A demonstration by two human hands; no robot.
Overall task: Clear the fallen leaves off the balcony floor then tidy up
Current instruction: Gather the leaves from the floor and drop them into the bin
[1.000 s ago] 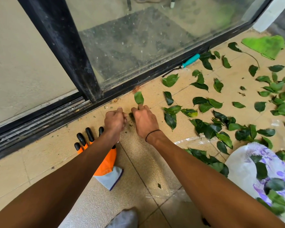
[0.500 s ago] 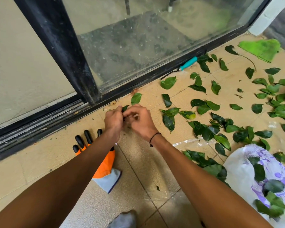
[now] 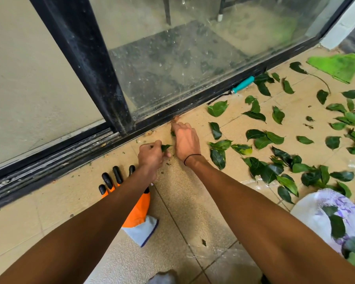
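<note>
Fallen green leaves (image 3: 261, 141) lie scattered over the beige tiled balcony floor (image 3: 184, 197), mostly to the right. My left hand (image 3: 151, 156) grips a small bunch of leaf pieces (image 3: 165, 147) just above the floor. Just right of it, my right hand (image 3: 186, 138) reaches down at the foot of the sliding door and pinches a leaf (image 3: 173, 133), mostly hidden under the fingers. A white bag with a purple print (image 3: 314, 218) holding several leaves lies at the lower right.
An orange and black work glove (image 3: 135, 210) lies on the tiles under my left forearm. A teal-handled tool (image 3: 242, 85) rests against the black door track (image 3: 49, 160). A green cloth (image 3: 338, 65) lies at the far right. The glass door (image 3: 182, 54) closes off the back.
My right hand left my left hand and reached forward to the leaf by the door track, covering it. My left hand stayed low, keeping its leaf pieces.
</note>
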